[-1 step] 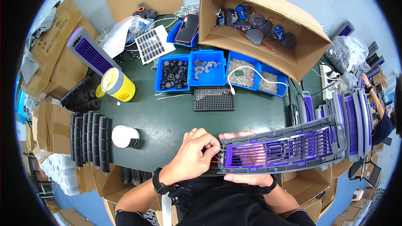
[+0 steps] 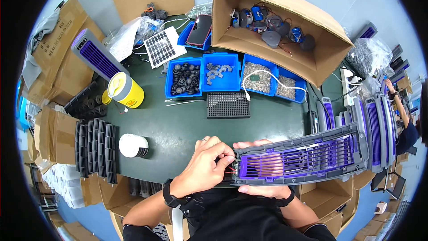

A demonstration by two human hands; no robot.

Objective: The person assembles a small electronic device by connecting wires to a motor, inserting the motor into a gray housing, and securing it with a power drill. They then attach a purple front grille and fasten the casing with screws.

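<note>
A long grey tower-fan housing (image 2: 303,179) with a purple slatted grille (image 2: 267,165) lies over the table's front edge, its inner side up. From beneath, my right hand (image 2: 265,191) clasps its left part, showing at both long edges and through the slats. My left hand (image 2: 207,163) is closed in a pinch at the housing's left end. Thin red wires (image 2: 231,168) show just below those fingertips, beside a small circuit board (image 2: 236,166) at that end. What exactly the left fingers pinch is hidden.
Blue bins (image 2: 221,82) of small parts stand behind a black perforated block (image 2: 228,105). An open carton (image 2: 285,60) holds motors. At left are a white jar (image 2: 133,146), a yellow tub (image 2: 129,91) and black fan rollers (image 2: 96,149). More fan housings (image 2: 379,129) stand at right, near another person (image 2: 403,125).
</note>
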